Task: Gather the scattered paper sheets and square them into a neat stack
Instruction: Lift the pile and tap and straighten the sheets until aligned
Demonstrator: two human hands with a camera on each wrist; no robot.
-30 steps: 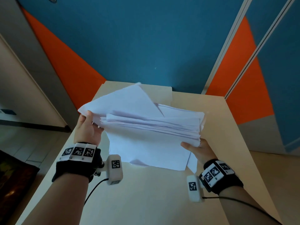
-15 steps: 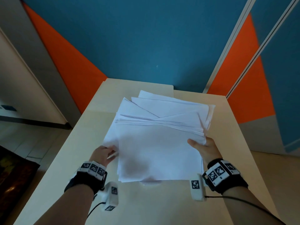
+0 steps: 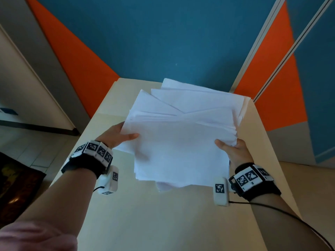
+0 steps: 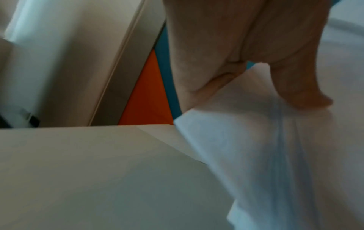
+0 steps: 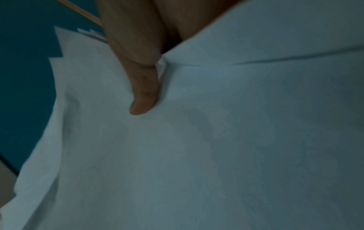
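A loose pile of white paper sheets (image 3: 179,142) is held above the beige table (image 3: 163,218), its far edges fanned out unevenly. My left hand (image 3: 118,136) grips the pile's left edge, thumb lying on the top sheet and fingers hidden beneath. My right hand (image 3: 231,151) grips the right edge the same way. In the left wrist view the thumb (image 4: 301,91) presses on the paper sheets (image 4: 265,155). In the right wrist view a thumb (image 5: 143,93) lies on the paper sheets (image 5: 197,147), which fill the picture.
The table is narrow, with its left edge (image 3: 87,142) and right edge (image 3: 268,151) close to my wrists. A blue and orange wall (image 3: 163,42) stands right behind the table's far end. Floor tiles (image 3: 32,147) lie to the left.
The pile has been drawn together and tilted toward me. My left hand moved from the far left corner down to the near left, then up to the left edge. The right hand kept its hold.
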